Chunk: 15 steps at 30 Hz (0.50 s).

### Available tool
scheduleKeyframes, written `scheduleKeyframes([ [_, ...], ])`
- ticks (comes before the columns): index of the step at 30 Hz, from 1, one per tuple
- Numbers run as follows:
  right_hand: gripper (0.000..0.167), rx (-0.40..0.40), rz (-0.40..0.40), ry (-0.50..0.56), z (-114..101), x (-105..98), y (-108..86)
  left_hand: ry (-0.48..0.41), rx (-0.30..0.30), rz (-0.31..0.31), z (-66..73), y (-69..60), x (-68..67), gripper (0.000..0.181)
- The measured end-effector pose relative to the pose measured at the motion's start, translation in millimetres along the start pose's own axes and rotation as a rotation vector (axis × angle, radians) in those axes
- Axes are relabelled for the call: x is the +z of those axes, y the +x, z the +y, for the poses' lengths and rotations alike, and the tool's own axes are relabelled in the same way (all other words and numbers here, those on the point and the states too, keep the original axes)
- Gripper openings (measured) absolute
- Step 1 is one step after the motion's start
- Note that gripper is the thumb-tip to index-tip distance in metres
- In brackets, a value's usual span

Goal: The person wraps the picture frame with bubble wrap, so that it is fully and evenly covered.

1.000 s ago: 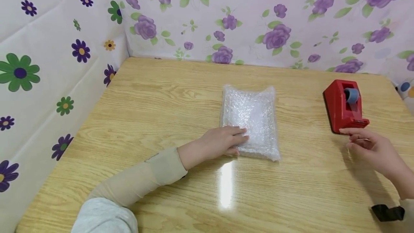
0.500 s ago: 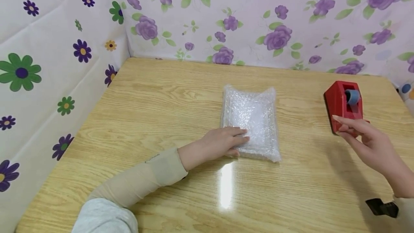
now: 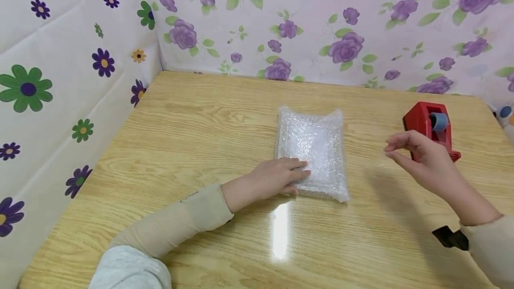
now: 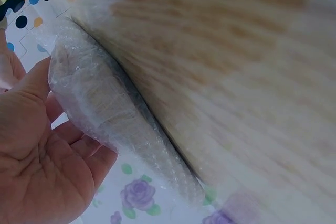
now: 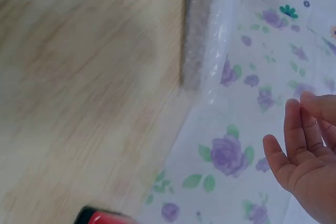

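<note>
A flat rectangular package in bubble wrap (image 3: 317,142) lies mid-table. My left hand (image 3: 273,176) rests on its near left part, fingers spread over the top; in the left wrist view, the fingers touch the package's wrapped edge (image 4: 100,98). Right of the package, my right hand (image 3: 427,162) is raised above the table. Its thumb and fingertips pinch a small clear strip, apparently tape (image 5: 270,99), faint in the right wrist view. Behind that hand stands a red tape dispenser (image 3: 418,119) with a blue-cored roll, partly covered by the hand.
The wood-grain table (image 3: 192,137) meets a flowered sheet (image 3: 305,26) at the back and another flowered sheet (image 3: 80,92) on the left. A black piece (image 3: 450,238) sits at the right wrist, beside the sleeve.
My right hand has moved left and up, away from the dispenser's front, with the clear strip between its fingertips. The left hand and package have stayed in place.
</note>
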State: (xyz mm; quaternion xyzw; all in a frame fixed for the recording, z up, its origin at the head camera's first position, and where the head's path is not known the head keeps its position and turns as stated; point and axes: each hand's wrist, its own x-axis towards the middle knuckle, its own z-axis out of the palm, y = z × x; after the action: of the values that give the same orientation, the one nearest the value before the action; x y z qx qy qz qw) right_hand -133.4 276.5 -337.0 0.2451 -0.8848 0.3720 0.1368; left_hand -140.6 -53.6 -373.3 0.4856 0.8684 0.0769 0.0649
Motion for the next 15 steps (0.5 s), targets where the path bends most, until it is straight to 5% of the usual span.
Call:
scheduleKeyframes([
  [15,0.019,-0.064,-0.147,0.194,-19.2,40.1,46.3,0.015,0.023,0.029,0.2,-0.7,0.0,0.055],
])
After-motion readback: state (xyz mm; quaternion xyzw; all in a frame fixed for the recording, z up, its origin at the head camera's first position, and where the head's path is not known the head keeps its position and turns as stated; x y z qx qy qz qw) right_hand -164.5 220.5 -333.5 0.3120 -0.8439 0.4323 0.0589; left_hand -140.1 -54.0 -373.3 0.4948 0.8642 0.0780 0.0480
